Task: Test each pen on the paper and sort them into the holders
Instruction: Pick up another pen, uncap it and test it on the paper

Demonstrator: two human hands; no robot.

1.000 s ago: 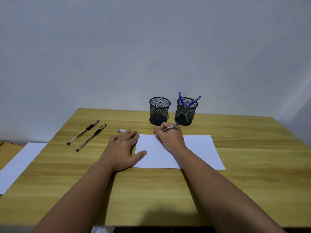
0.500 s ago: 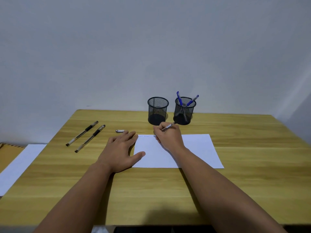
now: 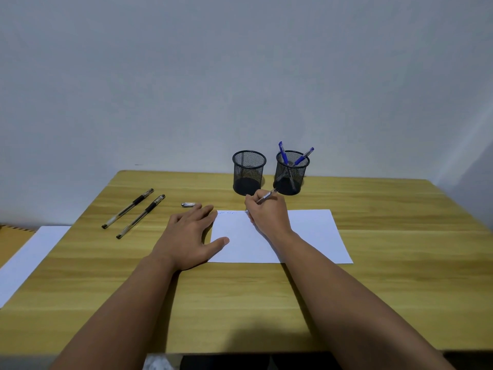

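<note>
My right hand [image 3: 266,213] grips a pen [image 3: 267,196] with its tip on the top edge of the white paper [image 3: 312,233], just right of faint blue scribbles [image 3: 226,213]. My left hand [image 3: 190,235] lies flat, fingers spread, thumb on the paper's left edge. Two black mesh holders stand behind the paper: the left holder [image 3: 249,172] has no pens in it, the right holder [image 3: 291,172] has two blue pens [image 3: 302,157]. Two black pens [image 3: 128,208] [image 3: 140,216] lie side by side at the left. A small pen cap [image 3: 188,204] lies near my left fingertips.
The wooden table [image 3: 400,276] ends at a plain wall behind the holders. A white sheet [image 3: 26,257] lies on a lower surface past the table's left edge.
My right hand with the pen has shifted slightly right along the paper's top edge. The left hand has stayed put.
</note>
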